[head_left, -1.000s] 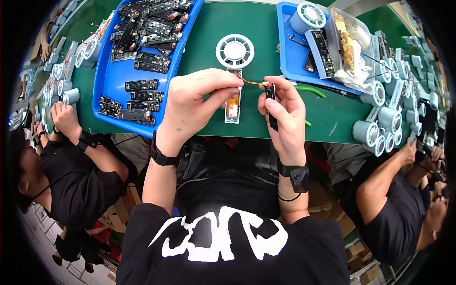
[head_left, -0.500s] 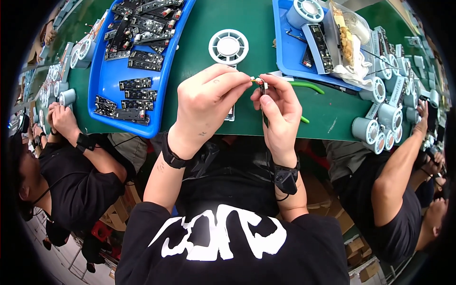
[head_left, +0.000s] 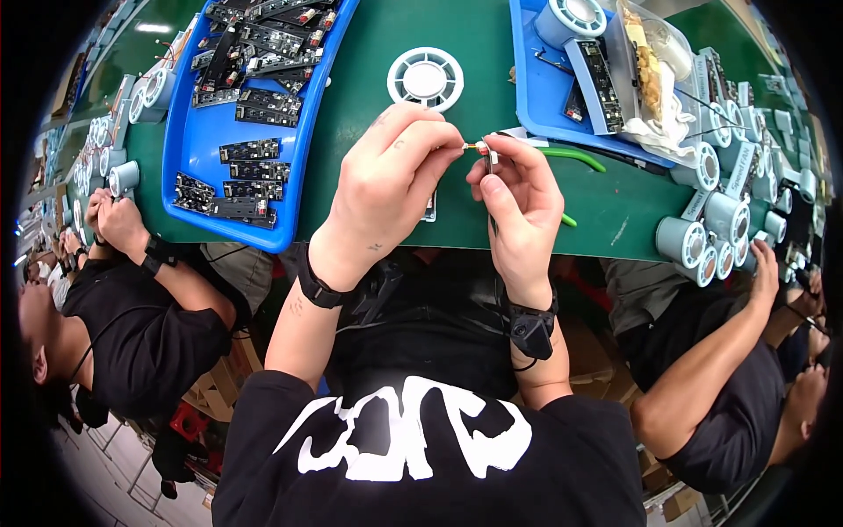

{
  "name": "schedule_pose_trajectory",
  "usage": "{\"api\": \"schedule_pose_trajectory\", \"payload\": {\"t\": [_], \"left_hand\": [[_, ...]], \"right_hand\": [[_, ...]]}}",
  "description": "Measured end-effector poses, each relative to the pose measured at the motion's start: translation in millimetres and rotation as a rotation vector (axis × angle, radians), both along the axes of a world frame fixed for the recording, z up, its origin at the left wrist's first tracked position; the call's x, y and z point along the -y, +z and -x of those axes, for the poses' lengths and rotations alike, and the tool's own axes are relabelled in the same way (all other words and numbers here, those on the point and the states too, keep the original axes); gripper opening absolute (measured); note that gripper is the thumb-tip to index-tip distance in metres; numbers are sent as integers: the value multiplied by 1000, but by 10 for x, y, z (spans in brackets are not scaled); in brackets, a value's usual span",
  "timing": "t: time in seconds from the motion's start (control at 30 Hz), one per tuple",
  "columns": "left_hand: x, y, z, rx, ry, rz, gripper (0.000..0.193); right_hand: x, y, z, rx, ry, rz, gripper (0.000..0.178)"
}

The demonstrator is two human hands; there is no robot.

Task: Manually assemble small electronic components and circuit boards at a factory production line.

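Over green table [head_left: 457,26], hands [head_left: 457,180] now raised, pinching small connector [head_left: 481,149].

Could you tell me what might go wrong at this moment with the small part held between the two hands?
1. The small part is pinched only at the fingertips of the left hand and right hand, above the green table; it could slip and drop.
2. The hands hide much of the part, so a misaligned join might go unnoticed.
3. The white fan grille lies close ahead and could be knocked.
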State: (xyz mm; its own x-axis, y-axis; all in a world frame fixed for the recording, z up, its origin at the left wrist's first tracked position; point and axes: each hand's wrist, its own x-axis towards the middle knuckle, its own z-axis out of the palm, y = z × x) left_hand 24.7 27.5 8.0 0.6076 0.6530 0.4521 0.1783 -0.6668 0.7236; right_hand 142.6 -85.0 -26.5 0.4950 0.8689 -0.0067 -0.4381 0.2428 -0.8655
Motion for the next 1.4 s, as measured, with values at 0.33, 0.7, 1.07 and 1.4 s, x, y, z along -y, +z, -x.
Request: {"api": "schedule_pose_trajectory", "payload": {"t": [0.33,0.7,1.07,1.4], "left_hand": [[-115,-79,0,66,-77,-249,25],[-150,-155,-3,119,-101,-292,27],[-174,-179,2,136,-115,-235,26],[-227,-165,50,139,-173,-219,26]], "right_hand": [[-1,-32,50,59,5,-17,38],[-13,-84,48,157,-36,-31,36],[-29,-83,67,146,-25,-66,33],[-12,-75,34,328,6,-57,33]]}}
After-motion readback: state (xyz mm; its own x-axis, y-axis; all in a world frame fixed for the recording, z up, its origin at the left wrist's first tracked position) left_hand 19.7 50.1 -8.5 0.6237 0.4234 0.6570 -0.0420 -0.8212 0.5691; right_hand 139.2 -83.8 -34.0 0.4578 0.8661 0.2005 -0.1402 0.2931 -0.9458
